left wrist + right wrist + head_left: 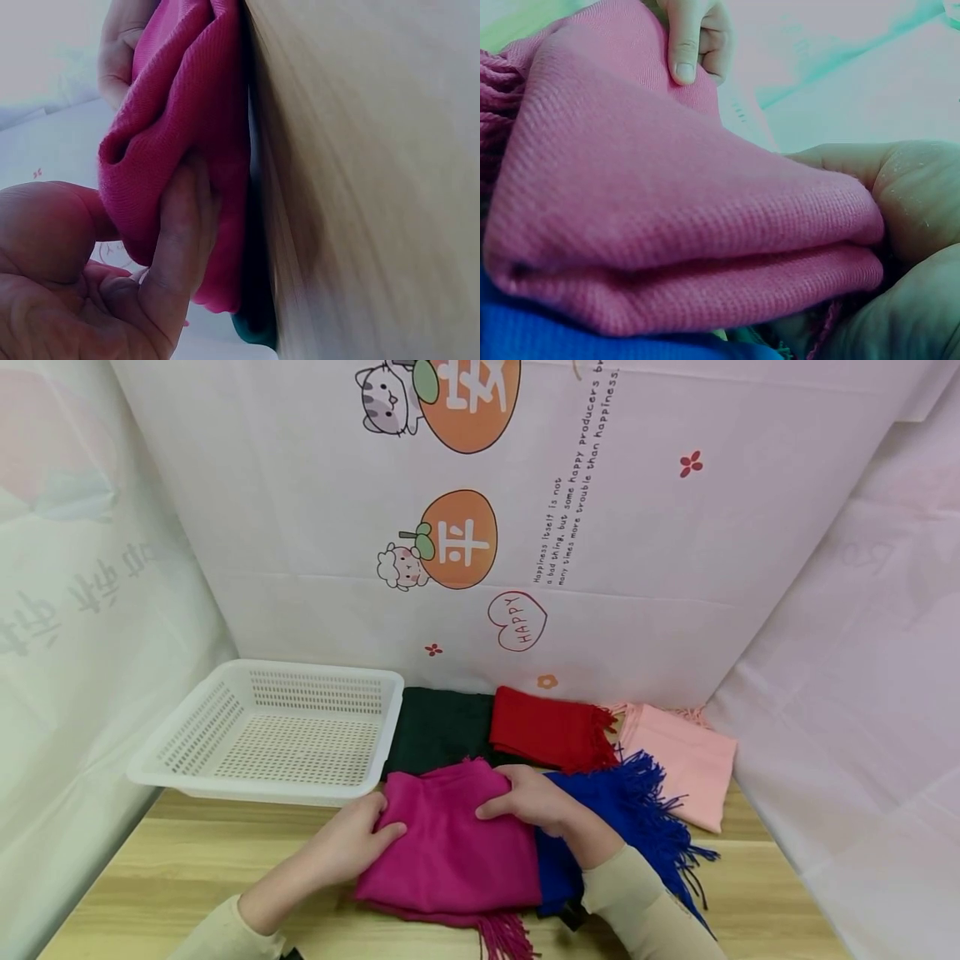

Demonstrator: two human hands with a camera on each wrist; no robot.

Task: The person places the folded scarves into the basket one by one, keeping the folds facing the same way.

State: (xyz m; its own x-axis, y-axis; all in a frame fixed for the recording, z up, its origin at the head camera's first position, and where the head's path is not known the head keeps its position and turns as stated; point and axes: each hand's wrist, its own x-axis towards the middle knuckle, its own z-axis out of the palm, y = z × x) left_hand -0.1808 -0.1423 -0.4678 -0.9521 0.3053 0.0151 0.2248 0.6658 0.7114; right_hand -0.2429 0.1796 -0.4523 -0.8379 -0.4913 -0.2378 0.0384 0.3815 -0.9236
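A folded magenta scarf with a fringe at its near edge is gripped from both sides. My left hand holds its left edge, thumb on top and fingers underneath, as the left wrist view shows on the scarf's folded layers. At the far right part of the scarf, my right hand pinches it with the thumb over the top. In the right wrist view the thick folds run into that hand's grip. A blue fringed scarf lies partly under the magenta one and the right forearm.
A white plastic basket with nothing inside stands at the back left. Along the back wall lie a dark green folded cloth, a red fringed scarf and a pink scarf. Beneath them is a wooden table.
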